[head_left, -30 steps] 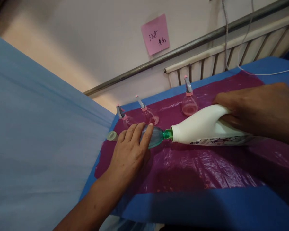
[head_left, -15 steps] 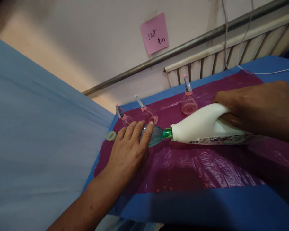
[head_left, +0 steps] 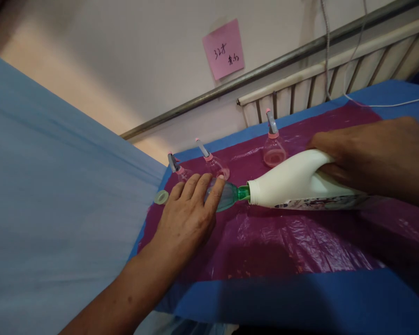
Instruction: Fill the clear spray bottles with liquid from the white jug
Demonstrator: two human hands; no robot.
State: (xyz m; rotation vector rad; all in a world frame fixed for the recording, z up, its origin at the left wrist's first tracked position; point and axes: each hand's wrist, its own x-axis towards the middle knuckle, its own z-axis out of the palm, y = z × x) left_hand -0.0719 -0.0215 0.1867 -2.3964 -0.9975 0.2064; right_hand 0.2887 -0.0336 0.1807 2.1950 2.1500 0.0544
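Observation:
My right hand grips a white plastic bottle tipped on its side, its green neck meeting the mouth of a small clear teal-tinted bottle. My left hand rests over that small bottle, fingers curled on it, holding it down on the purple plastic sheet. Behind stand three small clear bottles with pink collars and grey nozzles: the left bottle, the middle bottle and the right bottle.
A pale green cap lies at the sheet's left edge. Blue cloth covers the left side and front of the table. A radiator, a metal pipe and a pink sticky note are on the wall behind.
Almost nothing has changed. My left hand has shifted slightly on the small bottle, and the view has drifted a little.

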